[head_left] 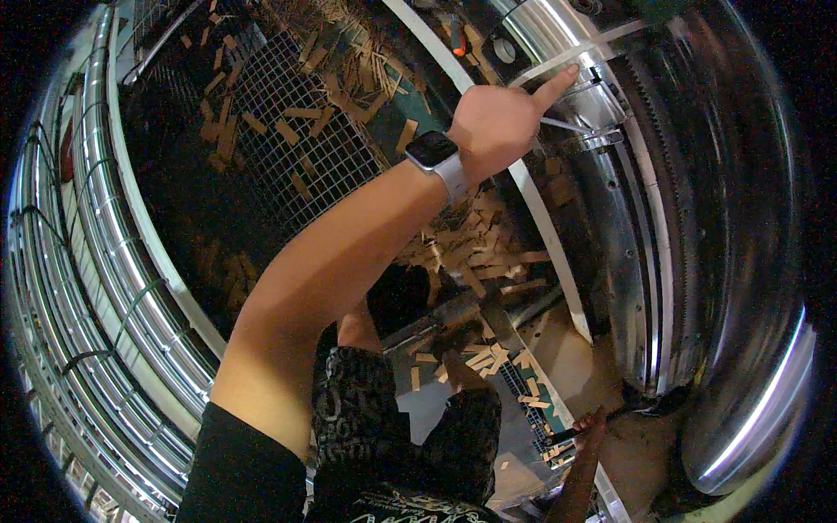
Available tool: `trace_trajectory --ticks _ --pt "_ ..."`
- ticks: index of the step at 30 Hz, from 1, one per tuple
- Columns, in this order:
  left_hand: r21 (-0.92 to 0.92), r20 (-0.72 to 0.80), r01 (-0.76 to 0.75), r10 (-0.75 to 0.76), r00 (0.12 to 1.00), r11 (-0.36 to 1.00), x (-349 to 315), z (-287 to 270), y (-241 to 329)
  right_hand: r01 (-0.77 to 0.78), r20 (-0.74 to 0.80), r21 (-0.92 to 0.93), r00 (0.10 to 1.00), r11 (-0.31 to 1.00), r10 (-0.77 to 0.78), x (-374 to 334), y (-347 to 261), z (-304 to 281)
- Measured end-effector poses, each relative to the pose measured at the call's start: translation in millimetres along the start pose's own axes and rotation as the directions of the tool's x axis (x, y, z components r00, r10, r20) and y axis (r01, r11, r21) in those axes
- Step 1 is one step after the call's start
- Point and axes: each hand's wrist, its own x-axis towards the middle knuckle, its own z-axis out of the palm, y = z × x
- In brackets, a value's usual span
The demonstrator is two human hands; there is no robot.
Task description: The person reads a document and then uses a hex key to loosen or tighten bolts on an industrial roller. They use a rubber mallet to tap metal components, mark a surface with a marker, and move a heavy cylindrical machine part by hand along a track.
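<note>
My left arm reaches across to the machine at the upper right, a watch (432,151) on its wrist. My left hand (499,126) is closed with the index finger stretched out onto a shiny metal block (597,103). A slim silver rod, perhaps a wrench (567,126), comes out of the fist and meets the block's lower end; its grip is hidden. At the lower right, my right hand (593,422) is closed round a dark bar (621,410) beside the lower end of the machine's curved, toothed cylinder (649,218). The bar's kind is too dark to tell.
Cardboard scraps (488,240) litter the floor and a metal grid (301,131). A pale curved rail (549,235) runs between me and the cylinder. Shiny rollers (144,253) line the left side. A screwdriver with an orange and black handle (459,39) lies near the top.
</note>
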Motion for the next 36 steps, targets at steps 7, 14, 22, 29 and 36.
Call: trace_trajectory --ticks 7,14,22,29,36 --pt "-0.073 -0.029 0.014 -0.016 0.999 0.997 1 0 -2 0.002 0.217 0.276 0.974 0.961 -0.065 11 9 0" --pt "-0.388 -0.010 0.071 -0.081 0.997 0.919 -56 24 -11 0.311 0.147 -0.317 0.949 0.896 -0.278 31 100 -23" --pt "-0.300 0.498 0.662 -0.480 0.723 0.687 -252 70 -4 0.335 0.338 -0.932 0.941 0.137 -0.007 28 154 67" --pt "-0.304 0.527 0.747 -0.550 0.648 0.591 -348 90 22 0.539 0.452 -0.733 0.842 0.415 -0.295 69 34 369" --pt "-0.380 0.631 0.817 -0.524 0.572 0.434 -327 88 16 0.372 0.335 -0.686 0.925 0.626 -0.182 101 -62 591"
